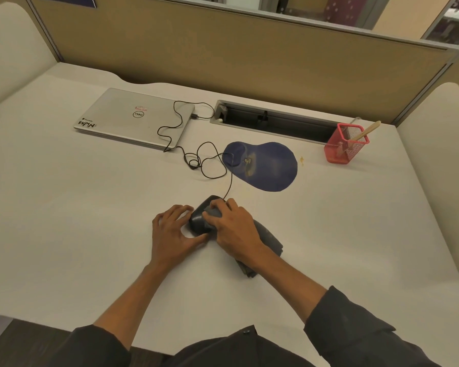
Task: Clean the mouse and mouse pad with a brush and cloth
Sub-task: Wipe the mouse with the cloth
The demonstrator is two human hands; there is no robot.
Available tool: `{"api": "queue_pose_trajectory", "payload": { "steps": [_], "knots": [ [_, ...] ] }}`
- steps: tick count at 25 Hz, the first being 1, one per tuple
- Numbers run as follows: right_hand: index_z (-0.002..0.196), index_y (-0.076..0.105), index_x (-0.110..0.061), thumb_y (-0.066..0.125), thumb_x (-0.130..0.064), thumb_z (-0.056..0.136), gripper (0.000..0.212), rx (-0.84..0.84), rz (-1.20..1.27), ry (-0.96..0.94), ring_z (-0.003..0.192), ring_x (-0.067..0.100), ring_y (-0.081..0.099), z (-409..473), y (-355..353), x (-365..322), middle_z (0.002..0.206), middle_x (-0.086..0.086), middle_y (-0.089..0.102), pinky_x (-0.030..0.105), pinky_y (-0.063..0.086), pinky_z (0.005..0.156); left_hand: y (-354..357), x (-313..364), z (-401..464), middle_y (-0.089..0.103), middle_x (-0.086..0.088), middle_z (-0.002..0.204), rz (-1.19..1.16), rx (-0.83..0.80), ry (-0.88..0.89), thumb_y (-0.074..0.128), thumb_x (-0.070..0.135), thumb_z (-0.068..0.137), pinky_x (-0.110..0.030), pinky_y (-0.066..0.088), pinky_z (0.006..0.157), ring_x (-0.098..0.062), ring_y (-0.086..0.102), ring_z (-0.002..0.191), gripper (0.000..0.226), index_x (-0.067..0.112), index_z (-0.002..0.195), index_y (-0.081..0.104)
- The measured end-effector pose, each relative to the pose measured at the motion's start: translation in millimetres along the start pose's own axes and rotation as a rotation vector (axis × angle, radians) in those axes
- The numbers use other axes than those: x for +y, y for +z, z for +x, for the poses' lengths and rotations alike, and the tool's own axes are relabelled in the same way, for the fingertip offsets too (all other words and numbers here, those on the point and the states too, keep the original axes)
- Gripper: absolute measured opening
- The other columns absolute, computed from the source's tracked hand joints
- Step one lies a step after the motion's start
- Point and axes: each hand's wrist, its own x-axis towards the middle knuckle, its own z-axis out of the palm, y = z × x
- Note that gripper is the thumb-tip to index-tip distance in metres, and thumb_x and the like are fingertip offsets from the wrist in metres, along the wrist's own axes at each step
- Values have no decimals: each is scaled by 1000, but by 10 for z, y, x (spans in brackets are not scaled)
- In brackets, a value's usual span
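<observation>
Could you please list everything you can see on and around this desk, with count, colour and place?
Closed silver laptop: one, silver, far left of desk.
Thin black cable: one, black, running from laptop to mouse.
Dark grey computer mouse: one, near centre, between the hands.
Dark grey cloth: one, under the right hand, pressed on the mouse.
Blue rounded mouse pad: one, blue with yellowish smudges, beyond the mouse.
Red mesh holder: one, far right, holding a wooden handle.
Cable tray slot: one, grey, rear of desk.
White desk: one.
Left hand: steadying the mouse.
Right hand: gripping cloth.
</observation>
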Motion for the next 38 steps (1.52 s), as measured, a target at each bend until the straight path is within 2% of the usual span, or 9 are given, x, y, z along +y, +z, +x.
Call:
{"api": "queue_pose_trajectory", "payload": {
  "steps": [5,8,13,16,20,26,31,34,38],
  "knots": [
    [121,59,-26,61,-19,84,38,49,-24,70,108,25,43,222,-68,122,128,1,55,33,35,77,-7,9,6,62,10,118,9,-16,-1,61,72,66,-35,31,97,-11,50,118,65,23,108,66],
    [118,62,-24,62,-15,82,37,22,-11,-24,101,24,46,324,-7,63,118,-2,63,31,32,74,-15,19,7,62,12,118,13,-11,-3,61,73,67,-33,30,97,-10,50,117,64,25,109,66],
    [125,58,-26,57,-15,87,40,-57,9,97,109,23,42,434,-58,358,124,-4,59,34,34,81,-19,10,0,62,11,119,22,-20,-17,61,72,67,-30,27,97,-9,49,119,64,25,110,66],
    [118,62,-23,56,-16,86,33,-140,-95,86,105,23,44,569,-164,402,118,-3,59,32,34,77,-23,19,2,61,13,120,12,-19,-25,61,73,66,-30,27,97,-8,48,119,64,26,110,66],
    [114,62,-18,57,-18,82,32,-132,46,180,101,27,52,633,-197,286,107,6,64,37,44,75,-28,22,14,61,13,120,-9,-16,-36,60,75,65,-27,24,97,-5,46,119,68,26,110,66],
    [122,60,-23,51,-15,87,37,-205,11,-9,102,21,42,606,-209,248,119,-3,62,32,36,73,-20,14,11,59,14,125,-47,-47,-85,60,77,60,-30,23,102,-6,42,125,76,26,116,64],
    [119,61,-26,53,-19,88,33,-147,-30,-160,105,21,37,469,-124,-9,123,-7,59,31,29,79,-43,33,39,57,20,122,-56,-46,-75,66,70,60,-35,29,102,-4,45,123,66,32,113,63],
    [117,61,-25,57,-25,87,30,-101,-64,-246,109,23,36,316,-61,-134,124,-8,57,36,34,89,-77,87,40,53,28,113,-105,-9,-75,63,58,59,-31,27,97,1,45,116,53,35,107,62],
    [117,61,-23,63,-26,83,34,-36,-175,-343,111,24,43,30,44,-206,128,-4,57,37,41,86,-68,74,16,61,13,118,-47,-29,-49,51,44,66,-39,32,98,-11,50,118,48,27,109,65]
  ]
}}
